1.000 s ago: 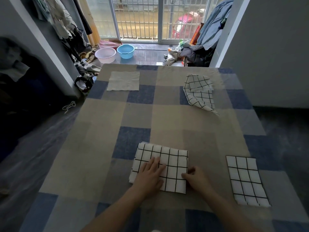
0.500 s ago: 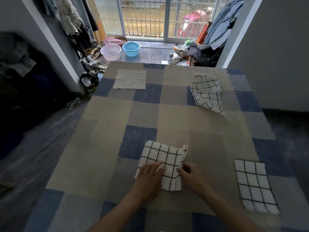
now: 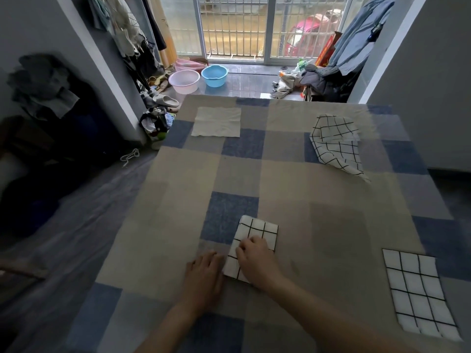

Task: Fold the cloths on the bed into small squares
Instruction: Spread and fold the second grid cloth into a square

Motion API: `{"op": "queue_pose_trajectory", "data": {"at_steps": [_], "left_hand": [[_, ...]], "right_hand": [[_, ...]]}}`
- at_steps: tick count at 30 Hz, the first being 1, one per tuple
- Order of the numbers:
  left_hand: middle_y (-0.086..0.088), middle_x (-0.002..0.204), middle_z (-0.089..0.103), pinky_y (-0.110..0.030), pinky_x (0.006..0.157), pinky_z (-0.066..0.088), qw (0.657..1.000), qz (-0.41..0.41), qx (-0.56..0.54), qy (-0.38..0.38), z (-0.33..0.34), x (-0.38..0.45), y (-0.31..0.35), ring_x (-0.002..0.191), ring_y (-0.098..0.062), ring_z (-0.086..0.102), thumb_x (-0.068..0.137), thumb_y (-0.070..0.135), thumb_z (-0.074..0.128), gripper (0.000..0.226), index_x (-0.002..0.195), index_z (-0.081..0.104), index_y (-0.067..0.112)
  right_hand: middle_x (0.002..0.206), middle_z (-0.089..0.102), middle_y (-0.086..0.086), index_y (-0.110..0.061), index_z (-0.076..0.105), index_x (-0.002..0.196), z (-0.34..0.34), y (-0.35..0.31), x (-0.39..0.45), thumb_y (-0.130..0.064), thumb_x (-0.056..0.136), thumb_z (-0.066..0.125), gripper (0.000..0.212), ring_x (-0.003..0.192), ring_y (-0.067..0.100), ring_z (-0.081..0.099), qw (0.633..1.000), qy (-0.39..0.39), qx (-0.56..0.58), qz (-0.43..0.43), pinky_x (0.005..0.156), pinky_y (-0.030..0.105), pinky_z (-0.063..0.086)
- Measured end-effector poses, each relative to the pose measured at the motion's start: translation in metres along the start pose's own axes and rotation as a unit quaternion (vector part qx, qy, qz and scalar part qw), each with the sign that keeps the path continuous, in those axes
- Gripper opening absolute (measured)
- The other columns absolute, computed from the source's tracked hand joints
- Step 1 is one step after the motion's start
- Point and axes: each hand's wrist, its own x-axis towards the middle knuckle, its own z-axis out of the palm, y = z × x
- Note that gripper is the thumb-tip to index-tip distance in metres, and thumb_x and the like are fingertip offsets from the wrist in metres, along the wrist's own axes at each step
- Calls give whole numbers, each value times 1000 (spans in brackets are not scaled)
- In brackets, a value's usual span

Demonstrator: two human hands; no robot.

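Observation:
A white cloth with a black grid (image 3: pixel 258 231) lies folded into a narrow rectangle on the near middle of the checked bed cover (image 3: pixel 318 200). My right hand (image 3: pixel 256 261) rests on its near left part with fingers curled, pinching the folded-over edge. Flat on the cover just left of the cloth lies my left hand (image 3: pixel 204 272), fingertips at the cloth's left edge. A folded grid cloth (image 3: pixel 418 294) sits flat at the near right. A crumpled grid cloth (image 3: pixel 336 146) lies at the far right, and a flat beige cloth (image 3: pixel 216 122) at the far left.
Past the bed's far edge stand a pink basin (image 3: pixel 184 81) and a blue basin (image 3: pixel 214 75) on the floor, with shoes and clothes piled around. A grey wall (image 3: pixel 433 85) runs along the right side of the bed.
My right hand has carried the cloth's right edge over to the left, halving its width. My left hand slid off the cloth onto the cover beside it.

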Motion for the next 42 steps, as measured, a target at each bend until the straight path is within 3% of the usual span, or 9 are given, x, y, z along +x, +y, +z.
{"op": "queue_pose_trajectory", "data": {"at_steps": [11,16,20,22,25,28,32,37,42], "left_hand": [[9,103,57,-19,74,40,949,313,-12,26,3,12,27,93,-9,52,78,28,50,22,100,55,27],[11,87,62,-18,57,48,978,207,-7,5,21,22,40,77,-10,61,75,29,62,17,92,59,27],[3,118,52,-32,80,53,990,131,-36,-32,34,22,40,107,-19,53,86,40,45,29,110,52,25],[-2,153,29,-42,111,29,988,131,-60,-54,44,17,31,142,-19,27,94,42,41,44,135,41,25],[3,164,0,-44,115,-1,989,112,-39,-83,51,12,21,150,-13,-3,98,50,32,62,154,11,33],[5,163,-10,-48,112,-1,988,92,-13,-122,45,14,26,149,-15,-4,94,56,33,70,155,6,32],[11,150,-42,-40,116,-18,992,12,-103,-75,41,11,39,140,-12,-36,81,67,37,92,149,-19,39],[1,159,13,-41,117,16,973,-53,-219,-44,23,11,57,146,-19,12,69,58,44,82,140,8,39],[-7,146,34,-26,110,18,954,-89,-286,-12,14,18,70,135,-17,29,80,19,70,68,140,39,11]], "right_hand": [[123,56,8,-18,53,106,-5,51,-5,2,51,66,60,109,27,56,978,44,-164,-118,92,36,51],[145,46,1,-21,47,132,-7,80,-8,-30,85,43,48,134,17,42,970,-23,-217,-103,109,41,21],[155,32,0,-22,38,146,-12,99,-7,-47,95,34,57,143,16,26,948,-42,-292,-120,108,49,18],[156,28,1,-22,36,147,-18,102,-1,-51,97,25,58,143,18,31,950,-32,-299,-86,108,52,16],[160,18,4,-20,24,151,-27,107,8,-49,98,26,60,148,22,17,962,13,-270,33,113,51,4],[139,45,20,-10,49,133,-35,102,9,-38,90,52,52,126,38,45,961,85,-224,141,102,52,36],[92,56,15,-8,62,91,-27,81,-6,-23,80,61,19,85,36,56,977,106,-175,53,71,39,48],[117,45,4,-14,52,116,-15,54,-15,-33,89,55,33,111,21,41,989,29,-1,145,93,33,40],[90,59,-6,-16,54,97,-24,45,-12,-29,83,69,24,83,10,58,954,51,218,197,65,23,47]]}}
